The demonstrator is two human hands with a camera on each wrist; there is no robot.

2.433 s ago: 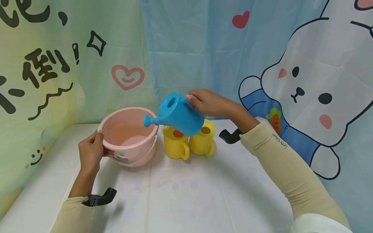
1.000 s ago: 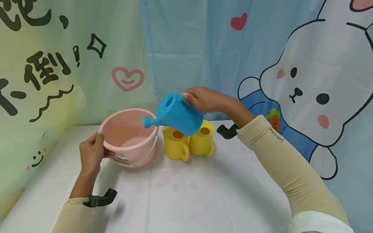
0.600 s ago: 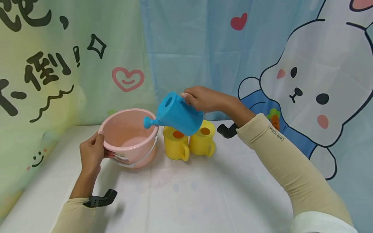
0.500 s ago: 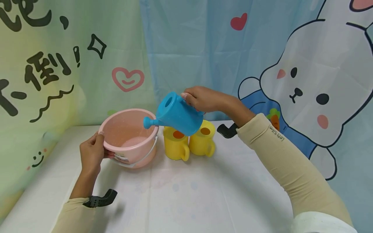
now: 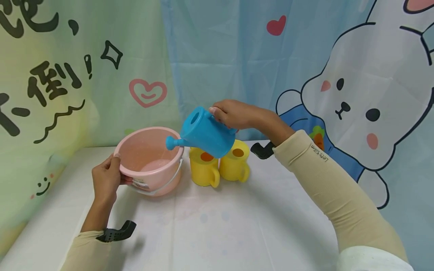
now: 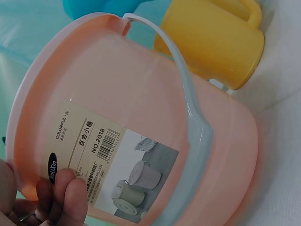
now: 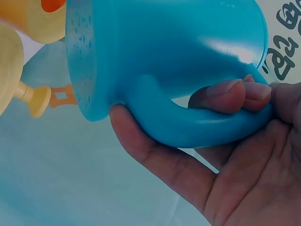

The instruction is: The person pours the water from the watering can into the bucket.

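My right hand (image 5: 234,114) grips the handle of a blue watering can (image 5: 208,133). The can is tilted to the left, and its spout end hangs over the right rim of a pink bucket (image 5: 156,177). In the right wrist view, the fingers (image 7: 230,96) curl round the handle, and water drops dot the can's base. My left hand (image 5: 106,178) pinches the bucket's left rim, thumb on top and fingers below, beside a paper label (image 6: 117,165). The bucket stands slightly tipped toward me, its pale handle hanging down in front. No stream from the spout can be made out.
Two yellow watering cans (image 5: 203,169) stand close together right of the bucket, under the blue one. All stand on a table with a white cloth (image 5: 217,229). Behind hangs a printed curtain (image 5: 217,56) with a rabbit and hearts.
Since the earliest frame, the blue can has shifted very slightly left, along with my right hand. The whole head view has drifted a little. Both holds are unchanged.
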